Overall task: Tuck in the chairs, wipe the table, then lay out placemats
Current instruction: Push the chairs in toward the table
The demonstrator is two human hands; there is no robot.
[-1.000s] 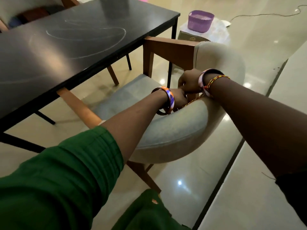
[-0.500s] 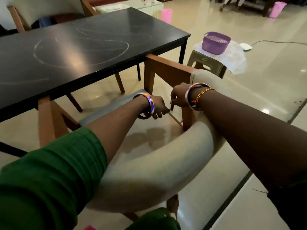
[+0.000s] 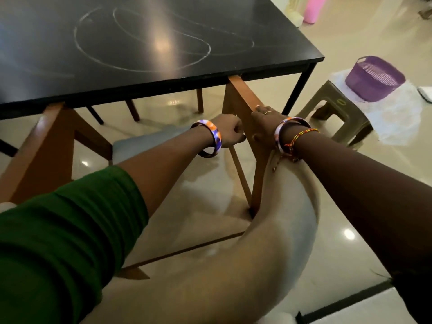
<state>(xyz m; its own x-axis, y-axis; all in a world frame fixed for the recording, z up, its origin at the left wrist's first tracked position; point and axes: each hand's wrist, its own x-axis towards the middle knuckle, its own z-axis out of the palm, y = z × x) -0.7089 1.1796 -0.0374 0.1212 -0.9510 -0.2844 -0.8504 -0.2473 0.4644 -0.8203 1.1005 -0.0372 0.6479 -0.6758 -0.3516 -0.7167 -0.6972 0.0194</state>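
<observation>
A glossy cream tiled floor runs under a black table, whose top carries looping chalk-like marks, so the wiping looks not yet done. Off the table's right corner stands a low stool with a purple basket on it, and a pink bin sits beyond the far edge.

From the head view, the cushioned chair stands at the near edge, its wooden arms reaching under the tabletop, apparently partly pushed in. The right hand grips the chair's right wooden arm, fingers curled round it. The left hand is curled in a fist just beside that arm; whether it holds anything I cannot tell.

No placemats are visible on the table. Judging by this, the chair-tucking stage is in hand, with wiping and placemats left.
</observation>
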